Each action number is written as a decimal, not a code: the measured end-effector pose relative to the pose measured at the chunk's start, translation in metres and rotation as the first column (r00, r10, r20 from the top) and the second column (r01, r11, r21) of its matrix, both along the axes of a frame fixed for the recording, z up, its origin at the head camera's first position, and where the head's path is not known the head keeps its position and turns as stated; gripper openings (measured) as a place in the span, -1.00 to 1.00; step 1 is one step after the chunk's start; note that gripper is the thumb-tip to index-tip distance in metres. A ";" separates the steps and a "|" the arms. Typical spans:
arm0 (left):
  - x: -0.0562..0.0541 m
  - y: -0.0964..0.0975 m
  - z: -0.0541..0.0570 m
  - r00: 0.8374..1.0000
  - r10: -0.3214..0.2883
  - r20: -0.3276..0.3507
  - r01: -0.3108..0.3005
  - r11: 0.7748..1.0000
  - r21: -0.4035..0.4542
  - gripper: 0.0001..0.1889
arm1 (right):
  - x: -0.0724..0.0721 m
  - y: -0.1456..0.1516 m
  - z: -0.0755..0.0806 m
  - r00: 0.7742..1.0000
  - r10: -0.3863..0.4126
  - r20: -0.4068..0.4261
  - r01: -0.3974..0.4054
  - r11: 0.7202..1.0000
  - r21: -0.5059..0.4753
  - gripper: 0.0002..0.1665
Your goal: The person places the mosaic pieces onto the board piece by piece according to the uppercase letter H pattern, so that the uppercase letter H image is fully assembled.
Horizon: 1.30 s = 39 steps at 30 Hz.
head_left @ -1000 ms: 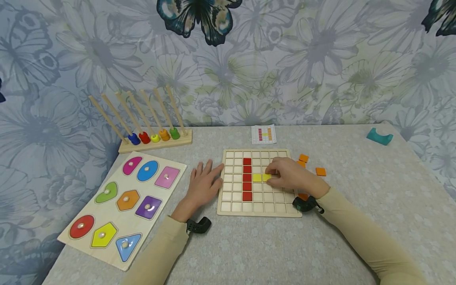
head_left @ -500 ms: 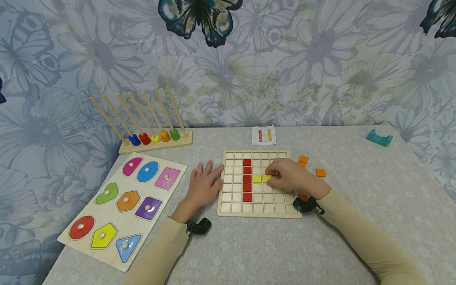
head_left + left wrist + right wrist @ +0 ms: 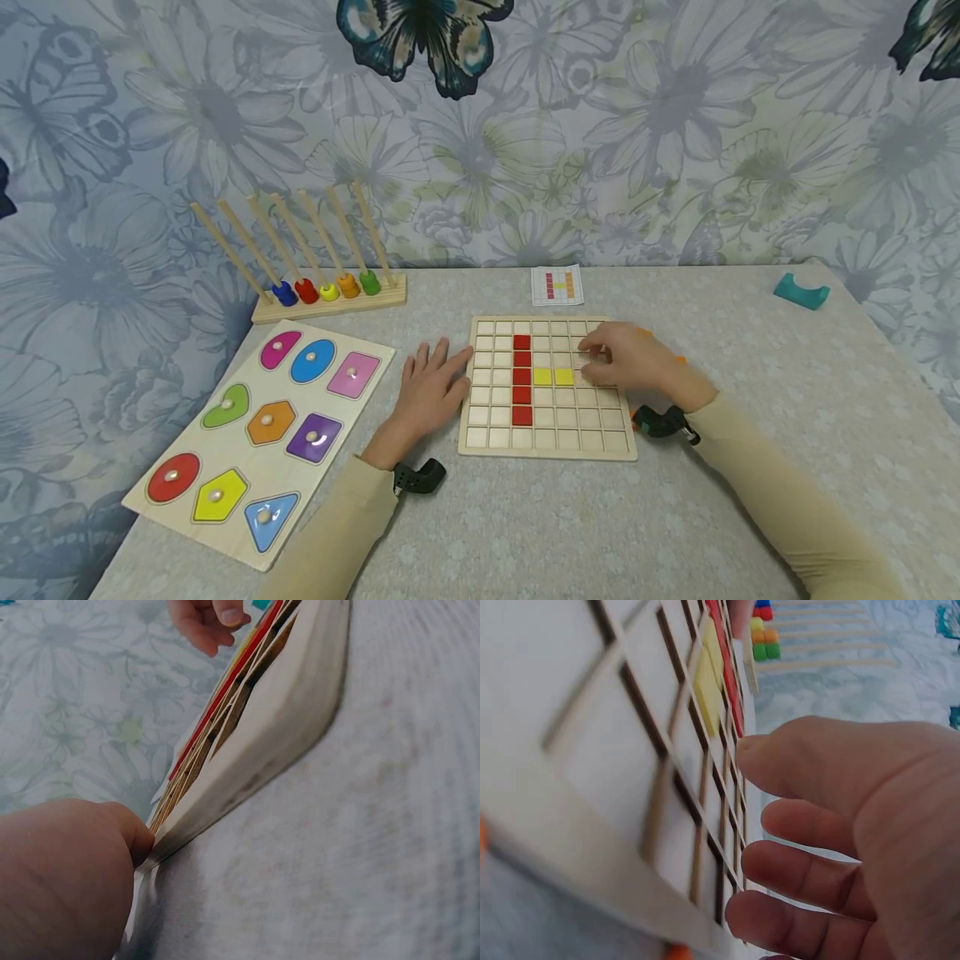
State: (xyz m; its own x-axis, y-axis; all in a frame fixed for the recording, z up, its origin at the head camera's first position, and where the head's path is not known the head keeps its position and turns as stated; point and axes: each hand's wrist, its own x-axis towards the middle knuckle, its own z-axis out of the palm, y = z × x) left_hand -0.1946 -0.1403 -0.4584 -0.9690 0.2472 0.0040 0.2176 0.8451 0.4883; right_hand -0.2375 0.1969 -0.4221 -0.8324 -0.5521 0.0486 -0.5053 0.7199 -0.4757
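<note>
Currently holds the right hand (image 3: 637, 358) over the rightmost columns of the grid board (image 3: 547, 439), released, with loosely bent fingers pinching nothing. Touches the board's left edge with the left hand (image 3: 426, 390), fingers extended, nothing grasped. In adjacent cells, two yellow tiles (image 3: 542, 377), just right of five red tiles (image 3: 522, 377) in a column. Behind the board, a printed card (image 3: 557, 286).
</note>
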 end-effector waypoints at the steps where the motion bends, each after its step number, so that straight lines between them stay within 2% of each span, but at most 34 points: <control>1: 0.000 0.000 0.000 1.000 0.000 -0.001 0.000 1.000 0.000 -0.45 | -0.002 0.004 0.002 1.000 -0.014 0.008 0.014 1.000 -0.005 -0.59; 7: 0.000 0.001 0.000 1.000 0.004 -0.003 -0.004 1.000 -0.005 -0.44 | -0.013 0.029 0.007 0.989 -0.129 0.071 0.130 0.992 -0.004 -0.56; 13: 0.000 0.001 0.000 1.000 0.007 0.001 -0.007 1.000 -0.005 -0.44 | -0.022 0.054 0.002 0.978 -0.200 0.060 0.198 0.980 0.034 -0.56; 19: 0.000 0.001 -0.001 1.000 0.005 0.000 -0.005 1.000 -0.005 -0.44 | -0.029 0.069 -0.004 0.976 -0.216 0.036 0.214 0.976 0.047 -0.61; 31: -0.001 0.000 -0.003 1.000 0.007 -0.003 -0.007 1.000 -0.003 -0.44 | -0.033 0.074 -0.010 0.966 -0.255 0.031 0.253 0.966 0.058 -0.65; 39: -0.001 0.000 -0.002 1.000 0.002 -0.005 -0.002 1.000 0.002 -0.45 | -0.034 0.076 -0.009 0.962 -0.261 0.077 0.252 0.962 0.104 -0.56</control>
State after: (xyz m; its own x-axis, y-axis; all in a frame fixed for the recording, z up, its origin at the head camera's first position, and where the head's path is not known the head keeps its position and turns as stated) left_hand -0.1953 -0.1402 -0.4604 -0.9695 0.2448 0.0089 0.2178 0.8449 0.4887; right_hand -0.2712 0.2734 -0.4308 -0.9452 -0.3182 -0.0732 -0.2566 0.8625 -0.4361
